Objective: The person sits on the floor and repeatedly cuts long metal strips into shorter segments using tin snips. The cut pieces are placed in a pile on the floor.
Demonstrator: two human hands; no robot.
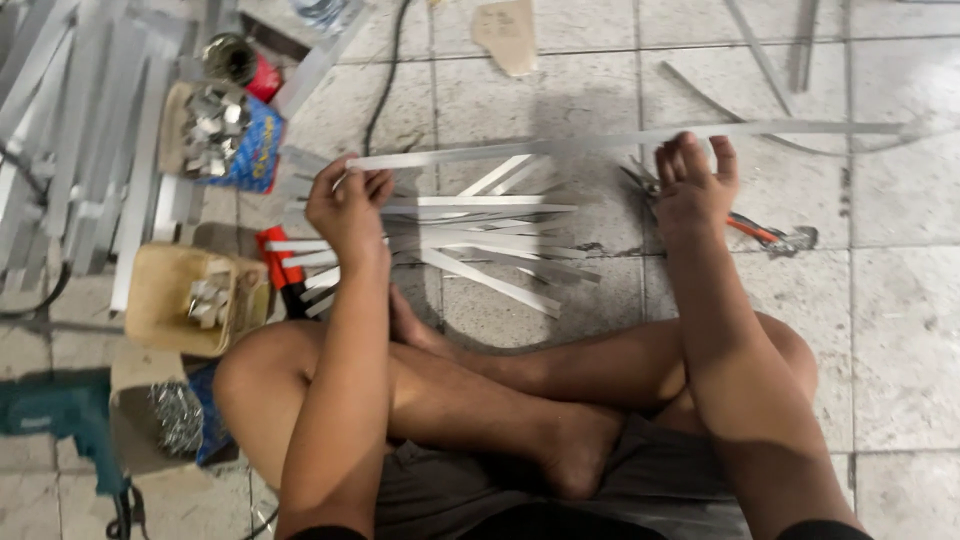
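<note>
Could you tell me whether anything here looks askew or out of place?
The cut strips lie fanned at crossed angles on the floor, not stacked. Both hands, left and right, hold one long strip.

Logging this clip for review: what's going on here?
A person sits cross-legged on a tiled floor, holding one long metal strip level between both hands. The left hand grips one end, the right hand pinches it further along. A pile of cut strips lies in front of the legs, pliers beside the right hand, and boxes of small metal pieces at left.
</note>
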